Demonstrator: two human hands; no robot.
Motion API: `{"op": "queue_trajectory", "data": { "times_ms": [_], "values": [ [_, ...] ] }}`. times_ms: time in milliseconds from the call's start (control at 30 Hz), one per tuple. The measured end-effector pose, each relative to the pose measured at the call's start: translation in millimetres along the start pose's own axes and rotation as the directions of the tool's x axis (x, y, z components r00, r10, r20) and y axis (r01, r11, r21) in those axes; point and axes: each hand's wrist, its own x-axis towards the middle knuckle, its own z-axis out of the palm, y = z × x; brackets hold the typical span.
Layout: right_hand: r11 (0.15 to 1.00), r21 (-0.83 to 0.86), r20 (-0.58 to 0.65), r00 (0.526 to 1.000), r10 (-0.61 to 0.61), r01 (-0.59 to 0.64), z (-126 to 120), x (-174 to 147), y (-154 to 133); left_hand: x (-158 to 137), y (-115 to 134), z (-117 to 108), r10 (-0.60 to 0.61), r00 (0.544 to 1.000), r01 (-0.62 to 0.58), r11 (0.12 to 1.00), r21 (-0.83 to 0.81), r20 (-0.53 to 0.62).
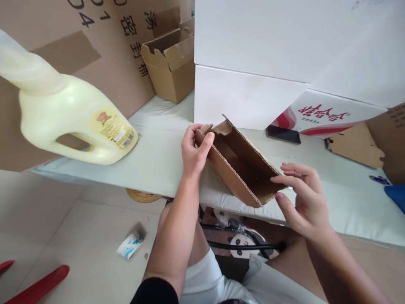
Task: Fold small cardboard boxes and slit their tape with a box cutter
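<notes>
An open-topped brown cardboard box [236, 177] is tilted over the front part of the cloth-covered table, its hollow inside facing up. My left hand [196, 147] grips the far-left end, thumb over the rim and fingers around the outside. At the other end is my right hand [302, 196], its fingers spread. The index fingertip and thumb lie at the box's near-right edge, and I cannot tell how firmly they touch it. Folded fingers hide part of the left end wall.
A large pale-yellow jug [79, 118] stands at left. Behind are another cardboard box [177, 76] and stacked white cartons [247, 93]. A dark phone [283, 135], a cut cardboard piece [356, 145] and a blue item [395, 196] lie to the right on the table [161, 156].
</notes>
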Motion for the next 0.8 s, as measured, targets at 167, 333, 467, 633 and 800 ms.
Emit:
{"op": "queue_trajectory", "data": {
  "times_ms": [167,333,467,633,800],
  "values": [
    [0.994,-0.102,-0.019,0.999,0.046,-0.048,-2,9,-2,-2,6,3,0.026,0.999,-0.022,0.995,-0.100,0.037],
    [0.966,-0.193,-0.015,0.985,0.172,-0.172,3,9,13,-1,11,-1,0.001,0.995,0.003,0.999,-0.036,0.102],
    [0.949,-0.177,0.021,0.963,0.269,-0.261,20,5,27,0,9,0,-0.010,0.992,0.007,1.000,0.021,0.123],
    [0.965,0.044,-0.083,0.962,0.261,-0.258,42,-6,37,-3,-6,5,0.035,0.991,-0.055,0.986,0.157,0.127],
    [0.915,0.329,-0.019,0.966,0.256,-0.236,41,-17,33,-3,-22,6,0.231,0.959,-0.277,0.892,0.358,0.166]
  ]
}}
